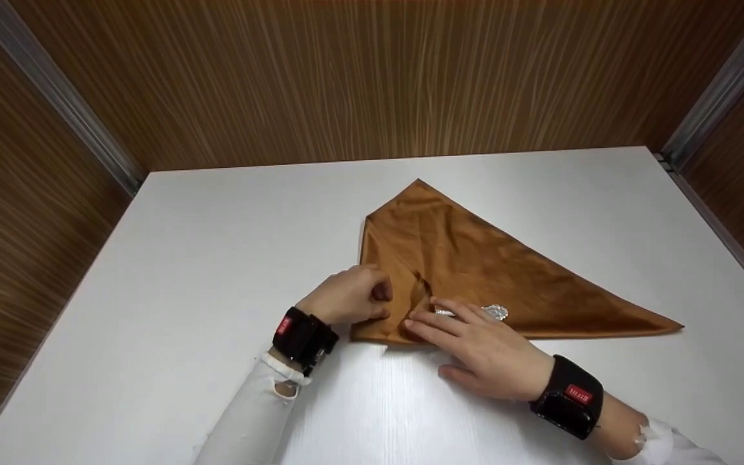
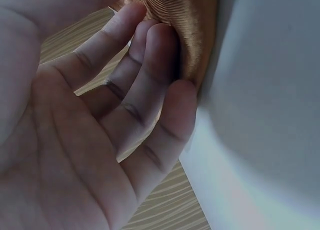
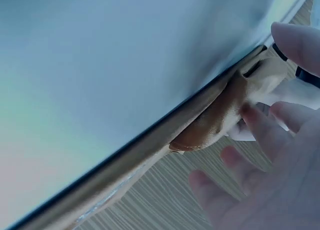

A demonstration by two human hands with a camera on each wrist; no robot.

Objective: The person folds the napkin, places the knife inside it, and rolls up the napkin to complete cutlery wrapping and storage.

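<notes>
The left hand (image 1: 351, 296) is curling its fingers (image 2: 150, 64) round a fold at the near left corner of the cloth (image 1: 475, 265), pinching it, while the right hand (image 1: 482, 345) is lying flat beside it, straight fingers (image 1: 433, 320) pressing the same corner down onto the table (image 1: 204, 258). The cloth, a shiny brown piece folded into a long triangle, is lying on the white table just ahead of both hands, its far point toward the back wall and its long tip running off to the right. A small silvery tag (image 1: 495, 312) is sitting on it just past the right fingertips; nothing on it can be read. Judging from this, a corner fold is being made or tidied, and the next move seems to call for the right hand keeping the layers pinned as the left draws its edge over squarely. Both wrists are wearing black bands (image 1: 304, 337) with red labels; the lettering is too small to read.
</notes>
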